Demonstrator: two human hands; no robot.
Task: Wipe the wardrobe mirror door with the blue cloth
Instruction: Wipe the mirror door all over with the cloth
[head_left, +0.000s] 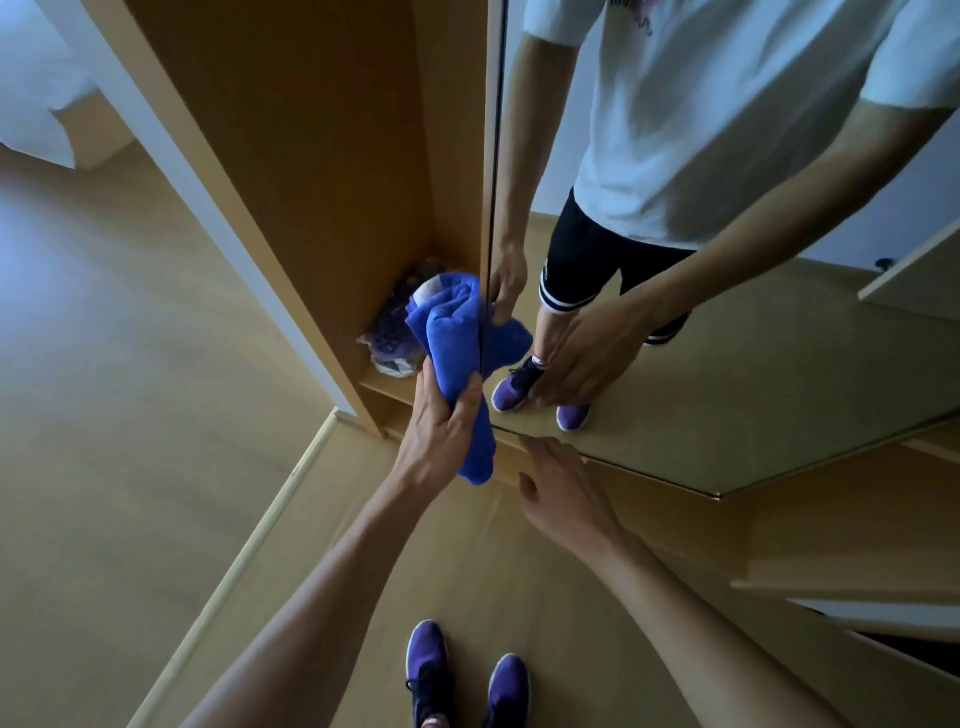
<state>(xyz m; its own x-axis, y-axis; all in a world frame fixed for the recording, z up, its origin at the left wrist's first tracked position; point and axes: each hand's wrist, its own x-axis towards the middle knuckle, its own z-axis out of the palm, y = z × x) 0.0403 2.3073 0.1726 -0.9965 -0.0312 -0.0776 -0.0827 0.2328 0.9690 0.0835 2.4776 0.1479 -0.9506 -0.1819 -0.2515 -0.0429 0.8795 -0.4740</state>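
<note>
blue cloth (453, 325) gripped by left hand (441, 436), right hand (563, 493) relaxed just beside it.

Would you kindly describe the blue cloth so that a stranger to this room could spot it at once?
Find the tall wooden wardrobe and its mirror door. At the mirror's lower left edge, the left hand grips a bunched bright blue cloth. The bundle behind it in the open compartment is purple and patterned; the cloth is plain blue.

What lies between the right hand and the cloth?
Nothing: head view shows only bare wood between right hand and the cloth, gripped by the left hand.
</note>
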